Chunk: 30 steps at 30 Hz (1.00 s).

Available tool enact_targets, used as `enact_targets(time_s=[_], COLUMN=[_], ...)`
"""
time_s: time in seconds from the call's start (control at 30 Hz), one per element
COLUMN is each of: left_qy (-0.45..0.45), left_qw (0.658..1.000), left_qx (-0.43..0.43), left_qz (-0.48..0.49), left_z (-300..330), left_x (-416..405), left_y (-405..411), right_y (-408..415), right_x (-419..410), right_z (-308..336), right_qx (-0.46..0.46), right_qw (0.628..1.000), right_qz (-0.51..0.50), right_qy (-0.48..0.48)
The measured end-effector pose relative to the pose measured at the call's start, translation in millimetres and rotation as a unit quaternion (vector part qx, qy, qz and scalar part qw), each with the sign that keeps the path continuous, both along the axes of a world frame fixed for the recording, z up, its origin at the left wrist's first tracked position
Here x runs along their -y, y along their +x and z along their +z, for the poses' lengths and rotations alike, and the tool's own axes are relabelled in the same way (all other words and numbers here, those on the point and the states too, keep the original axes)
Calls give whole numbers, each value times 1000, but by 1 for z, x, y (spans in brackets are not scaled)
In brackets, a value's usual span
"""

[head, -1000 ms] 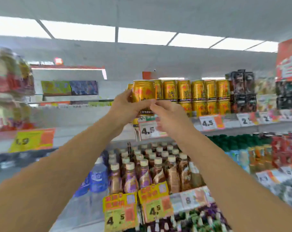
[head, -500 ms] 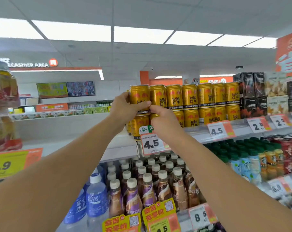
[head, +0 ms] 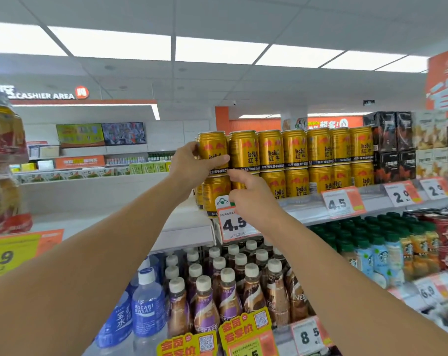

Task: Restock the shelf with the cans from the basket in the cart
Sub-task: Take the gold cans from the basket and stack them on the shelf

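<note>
Gripping the gold can point(head: 212, 152) at the left end of the upper tier, the left hand point(head: 192, 167) has its fingers point(head: 219, 159) wrapped across the label, thumb hidden behind. The can sits on a lower gold can point(head: 216, 194), so this looks like the last settling of a stacked pair. The right hand point(head: 253, 199), just below centre of the frame, has its fingers curled narrowly against the lower tier beside that can, probably steadying the base while the top one is squared up; whether it truly clasps anything I cannot tell. The row of cans point(head: 318, 147) runs rightward, touching side by side up to the dark cartons point(head: 395, 147). Open room lies only to the left, where the shelf point(head: 305, 210) ends at a bare edge (a nudge that way could tip the stack off). The price tag point(head: 234, 224) hangs at the shelf lip below the right hand. Neither basket nor cart is in view.
</note>
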State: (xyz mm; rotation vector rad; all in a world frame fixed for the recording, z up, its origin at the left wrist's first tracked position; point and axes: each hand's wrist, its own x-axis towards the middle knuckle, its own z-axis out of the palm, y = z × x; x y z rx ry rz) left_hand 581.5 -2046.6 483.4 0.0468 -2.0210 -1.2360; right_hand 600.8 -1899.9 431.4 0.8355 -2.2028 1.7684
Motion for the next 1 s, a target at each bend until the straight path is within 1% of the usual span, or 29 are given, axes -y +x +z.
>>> enact_targets(time_s=[0.2,0.3,0.4,0.5,0.53,0.57,0.6,0.67,0.7,0.73,0.77,0.8,0.83,0.87,0.9,0.93,0.97,1.0], left_qy=[-30,-16,-1,-1,-17,-34,-52,-70,-73,-74,-88,-104,-111,-111,-98,-83,-68,-55], left_qw=[999,998,998,998,997,993,986,966,961,966,972,977,970,949,918,886,858,839], left_qx=[-17,-25,-10,-11,-28,-64,-121,-238,-265,-247,-200,-107,10,134,252,346,406,443], left_qz=[40,53,54,57,74,92,102,72,33,-25,-88,-154,-218,-262,-288,-299,-308,-312], left_z=[-3,-6,-13,-28,-36,-44,-52,-92,-120,-160,-196,-239,-285,-333,-381,-428,-472,-510], left_x=[-6,-7,-9,-14,-17,-21,-25,-51,-67,-89,-106,-127,-149,-168,-182,-195,-210,-219], left_y=[-4,-7,-6,5,13,26,40,73,88,102,115,126,138,146,154,161,173,182], right_y=[-5,-4,0,11,18,25,31,43,47,56,60,67,73,82,95,114,140,166], right_x=[2,2,-3,-14,-21,-28,-36,-61,-74,-91,-105,-121,-143,-167,-189,-211,-236,-256], right_z=[-1,-3,-8,-24,-34,-45,-55,-94,-120,-157,-191,-233,-285,-337,-385,-430,-476,-514], right_qx=[-10,-16,-19,-3,2,8,13,35,54,92,140,216,280,339,402,445,475,507], right_qw=[1000,1000,999,997,997,996,996,995,994,991,984,966,950,933,903,857,806,765], right_qz=[-5,-9,-33,-38,-39,-36,-32,-36,-43,-50,-43,-32,-62,-100,-153,-233,-290,-323], right_qy=[4,-11,-35,-65,-72,-77,-82,-84,-80,-84,-103,-135,-123,-65,15,111,202,232])
